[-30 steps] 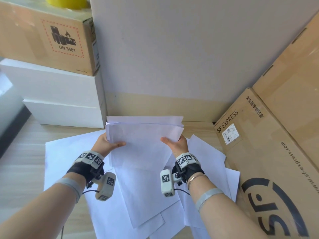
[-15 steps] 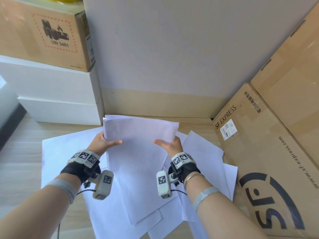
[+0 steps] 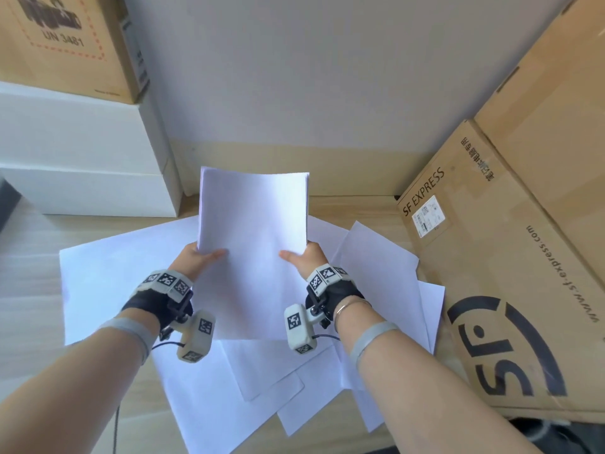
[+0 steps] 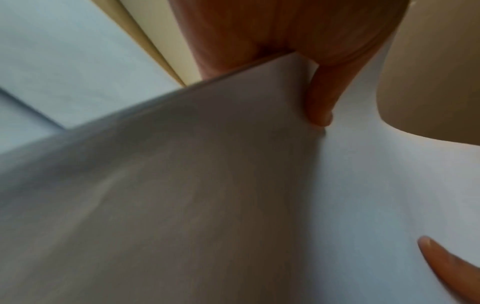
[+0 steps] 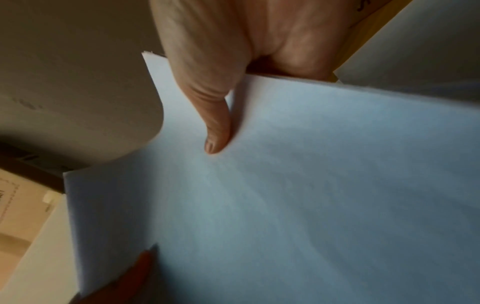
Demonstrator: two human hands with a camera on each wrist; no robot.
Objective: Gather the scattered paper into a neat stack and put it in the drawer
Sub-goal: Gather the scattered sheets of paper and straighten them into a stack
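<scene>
A sheaf of white paper stands upright over the floor, its top edges lined up. My left hand grips its left edge, thumb on the front. My right hand grips the right edge the same way. The left wrist view shows the paper pinched under my left thumb. In the right wrist view my right thumb presses on the paper. Several loose sheets lie spread on the wooden floor beneath and around my hands. No drawer shows in any view.
A large SF Express carton lies at the right against more cardboard. Stacked white boxes with a brown carton on top stand at the left. A pale wall with a beige skirting closes the back.
The sheaf's uneven top edges have come together into one aligned edge, and the bundle has narrowed and risen more upright between both hands. The head view has tilted down and closer.
</scene>
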